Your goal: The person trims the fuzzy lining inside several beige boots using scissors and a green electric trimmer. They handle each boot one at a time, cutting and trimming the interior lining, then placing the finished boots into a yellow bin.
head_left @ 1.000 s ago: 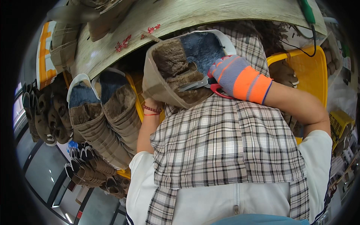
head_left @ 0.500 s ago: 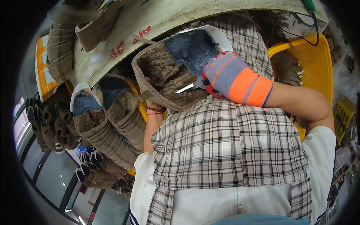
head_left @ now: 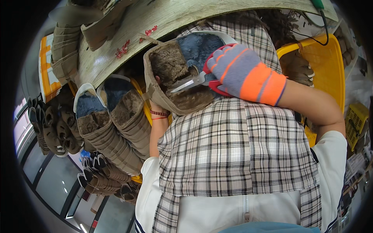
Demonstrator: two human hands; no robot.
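Observation:
A brown fleece-lined shoe upper (head_left: 186,101) with a dark blue lining section and a white edge is held over my lap, its fuzzy inside facing up. My left hand (head_left: 156,105), bare and wearing a beaded bracelet, grips its left side from beneath; the upper hides most of the fingers. In a grey-and-orange striped knit glove, my right hand (head_left: 237,72) is closed around the red handles of the scissors (head_left: 194,81). The blades point left, over the fleece inside the upper. Whether they touch it I cannot tell.
A pale worktop (head_left: 116,42) curves across the top, carrying stacked brown pieces (head_left: 62,54). Stacks of similar uppers (head_left: 116,134) stand at left. To the right is a yellow bin (head_left: 328,64) with brown pieces inside. A black cable (head_left: 325,29) hangs near it.
The scissors have moved left across the fleece, and my right hand has turned slightly with them. The upper has shifted a little to the right in my left hand.

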